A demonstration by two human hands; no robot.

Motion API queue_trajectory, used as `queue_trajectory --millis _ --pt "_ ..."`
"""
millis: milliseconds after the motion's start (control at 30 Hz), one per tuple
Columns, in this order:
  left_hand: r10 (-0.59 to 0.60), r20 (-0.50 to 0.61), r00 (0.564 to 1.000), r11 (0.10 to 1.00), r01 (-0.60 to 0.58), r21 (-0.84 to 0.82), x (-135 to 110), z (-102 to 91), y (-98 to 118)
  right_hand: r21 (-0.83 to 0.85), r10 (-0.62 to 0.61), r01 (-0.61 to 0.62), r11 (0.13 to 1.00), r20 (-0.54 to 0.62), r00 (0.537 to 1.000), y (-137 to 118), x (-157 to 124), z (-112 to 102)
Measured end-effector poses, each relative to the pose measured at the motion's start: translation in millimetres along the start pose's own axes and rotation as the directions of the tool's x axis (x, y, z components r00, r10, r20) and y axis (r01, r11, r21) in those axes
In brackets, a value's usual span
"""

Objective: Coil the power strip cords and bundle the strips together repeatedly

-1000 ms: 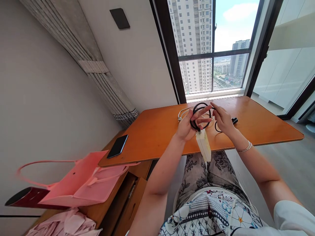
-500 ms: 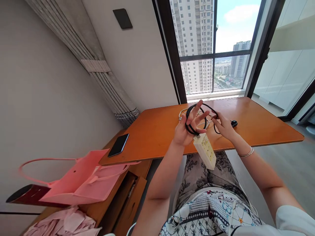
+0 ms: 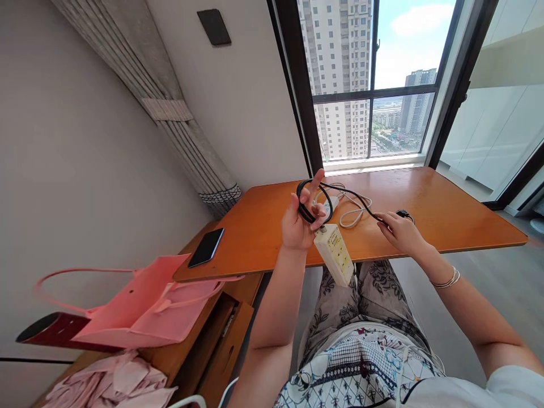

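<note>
Loops of black cord (image 3: 302,211) are wound around the fingers of my left hand (image 3: 298,226), raised over the table's near edge. From this coil hangs a cream power strip (image 3: 335,255), tilted, below that hand. A stretch of the black cord runs across to my right hand (image 3: 400,233), whose fingers are closed on it low over the table. The black plug (image 3: 403,213) shows just beyond the right fingers. Behind the left hand lies a second, white power strip (image 3: 331,207) with a loose white cord (image 3: 355,220), partly hidden.
A wooden table (image 3: 255,226) spans the front, below a window. On its left end lies a phone (image 3: 206,247). Lower left, a pink bag (image 3: 144,311), a dark red cylinder-like object (image 3: 55,334) and pink cloth (image 3: 110,382) rest on a wooden cabinet.
My left hand has moved left with the coil and the hanging power strip. The right hand has shifted right and slightly down, stretching the cord between them. More of the white cord shows.
</note>
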State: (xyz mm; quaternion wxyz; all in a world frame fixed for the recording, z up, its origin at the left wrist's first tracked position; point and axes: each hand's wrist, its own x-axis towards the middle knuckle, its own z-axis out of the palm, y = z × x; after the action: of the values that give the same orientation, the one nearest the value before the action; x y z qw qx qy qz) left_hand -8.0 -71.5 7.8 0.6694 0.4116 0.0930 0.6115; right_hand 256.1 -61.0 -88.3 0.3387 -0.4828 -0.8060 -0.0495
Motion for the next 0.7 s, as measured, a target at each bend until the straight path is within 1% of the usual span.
queue_trajectory --millis 67,133,233,300,433,533,600,700 --pt "0.013 -0.004 1.0 1.0 -0.013 0.027 2 -0.4 -2 -0.149 -0.051 0.057 0.987 0.04 0.998 -4 -4 -5" --pt "0.031 0.009 0.999 0.997 -0.031 0.067 4 -0.7 -6 -0.254 -0.128 0.138 0.957 0.055 0.99 -10 -8 -10" --pt "0.046 0.033 0.998 0.992 -0.05 0.118 5 -1.5 -13 -0.349 -0.265 0.252 0.903 0.008 0.964 -23 -9 -21" --pt "0.04 0.035 0.999 0.99 -0.044 0.135 6 -1.7 -17 -0.395 -0.353 0.308 0.865 -0.045 0.935 -32 -8 -30" --pt "0.045 0.036 0.998 0.981 -0.051 0.187 5 -0.3 -22 -0.459 -0.508 0.4 0.793 -0.135 0.851 -51 -5 -49" --pt "0.084 0.033 0.996 0.974 -0.089 0.21 5 1.8 -25 -0.469 -0.579 0.454 0.758 -0.163 0.799 -66 -5 -60" --pt "0.112 0.02 0.993 0.973 -0.114 0.199 5 3.6 -27 -0.459 -0.602 0.482 0.746 -0.154 0.784 -75 -5 -66" --pt "0.124 0.003 0.992 0.977 -0.123 0.172 4 7.2 -30 -0.429 -0.611 0.521 0.738 -0.097 0.785 -87 -5 -70"
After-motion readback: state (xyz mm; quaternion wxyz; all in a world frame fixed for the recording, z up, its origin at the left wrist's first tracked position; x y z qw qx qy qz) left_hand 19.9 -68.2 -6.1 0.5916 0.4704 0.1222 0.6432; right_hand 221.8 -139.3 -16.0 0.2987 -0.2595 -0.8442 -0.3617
